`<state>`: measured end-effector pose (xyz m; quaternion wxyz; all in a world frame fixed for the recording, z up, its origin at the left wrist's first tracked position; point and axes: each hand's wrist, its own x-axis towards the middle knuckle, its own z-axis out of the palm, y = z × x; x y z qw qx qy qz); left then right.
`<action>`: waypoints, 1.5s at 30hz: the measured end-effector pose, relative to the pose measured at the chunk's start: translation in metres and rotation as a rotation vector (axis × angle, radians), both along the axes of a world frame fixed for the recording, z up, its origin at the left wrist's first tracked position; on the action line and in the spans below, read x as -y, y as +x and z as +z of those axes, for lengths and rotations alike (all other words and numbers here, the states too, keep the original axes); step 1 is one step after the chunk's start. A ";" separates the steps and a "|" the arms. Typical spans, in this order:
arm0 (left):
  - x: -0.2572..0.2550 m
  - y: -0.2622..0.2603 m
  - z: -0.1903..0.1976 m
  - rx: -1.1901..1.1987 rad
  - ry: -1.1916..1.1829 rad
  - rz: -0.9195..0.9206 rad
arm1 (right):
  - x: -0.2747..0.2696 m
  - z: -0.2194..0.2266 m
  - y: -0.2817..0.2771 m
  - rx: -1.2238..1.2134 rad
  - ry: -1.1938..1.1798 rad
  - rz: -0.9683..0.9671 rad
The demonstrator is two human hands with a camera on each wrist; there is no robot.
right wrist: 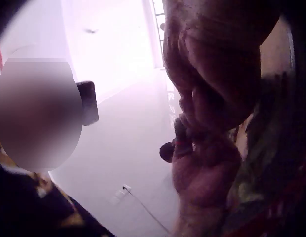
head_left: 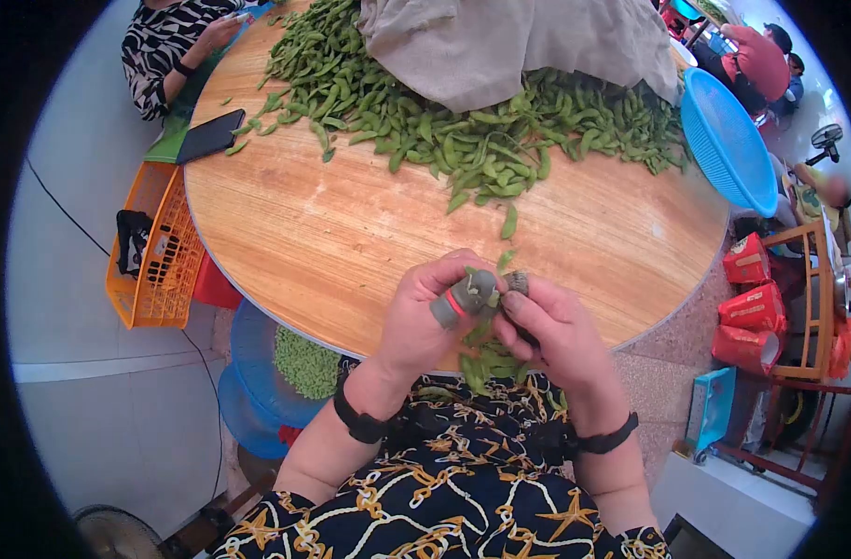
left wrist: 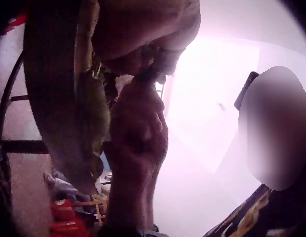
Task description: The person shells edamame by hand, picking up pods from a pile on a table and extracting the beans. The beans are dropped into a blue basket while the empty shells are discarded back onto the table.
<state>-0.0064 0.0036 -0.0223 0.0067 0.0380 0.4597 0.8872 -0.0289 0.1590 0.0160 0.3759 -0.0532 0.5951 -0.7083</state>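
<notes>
In the head view my left hand and right hand meet over the near edge of the table. A grey finger cot with a red band covers the left thumb; a dark ribbed cover sits on a right-hand digit. Between the fingertips shows a bit of green soybean pod, pinched from both sides and mostly hidden. Several pods lie just below the hands, at the lap. Both wrist views are dim, showing the left hand and right hand fingertip to fingertip.
A heap of soybean pods partly under a grey cloth covers the far side of the round wooden table. A phone and blue basket sit at its rim. Shelled beans fill a blue basin at lower left.
</notes>
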 end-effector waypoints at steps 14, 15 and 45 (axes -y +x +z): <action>0.008 0.001 -0.009 0.235 0.429 -0.193 | 0.000 -0.001 0.002 -0.046 -0.007 0.025; 0.007 0.001 -0.009 0.195 0.349 -0.162 | 0.000 0.002 0.002 0.001 -0.042 0.039; 0.008 -0.002 0.004 0.291 0.371 0.133 | 0.009 -0.017 -0.054 -1.037 0.987 -0.041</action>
